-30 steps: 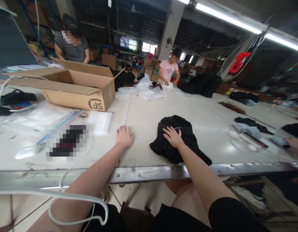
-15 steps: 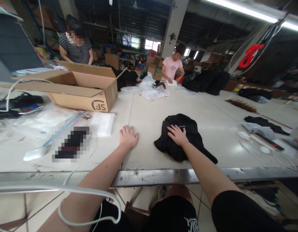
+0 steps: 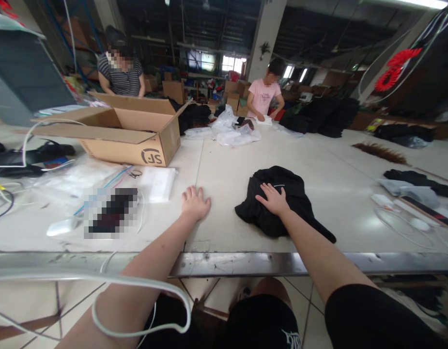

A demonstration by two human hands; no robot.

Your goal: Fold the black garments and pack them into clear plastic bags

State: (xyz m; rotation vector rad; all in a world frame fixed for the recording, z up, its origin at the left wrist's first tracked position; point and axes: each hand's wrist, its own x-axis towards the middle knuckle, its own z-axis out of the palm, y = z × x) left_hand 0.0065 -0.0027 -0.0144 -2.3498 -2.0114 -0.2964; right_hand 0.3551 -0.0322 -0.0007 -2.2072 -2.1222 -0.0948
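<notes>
A crumpled black garment (image 3: 282, 186) lies on the white table (image 3: 227, 174) just ahead of me. My right hand (image 3: 272, 199) rests flat on top of it, fingers spread, pressing rather than gripping. My left hand (image 3: 195, 203) lies palm down on the bare table to the left of the garment, holding nothing. A small white packet (image 3: 156, 184) sits a little to the left of that hand.
An open cardboard box (image 3: 125, 131) stands at the left. Clear plastic bags (image 3: 64, 179), cables and a white mouse (image 3: 62, 226) lie near it. Two people work at the far side by plastic bags (image 3: 236, 135) and black clothes (image 3: 318, 118). Cables and gadgets (image 3: 409, 208) lie right.
Both hands stay where they were, the right on the garment and the left on the table. Only my head has shifted, so the scene slides slightly right and up.
</notes>
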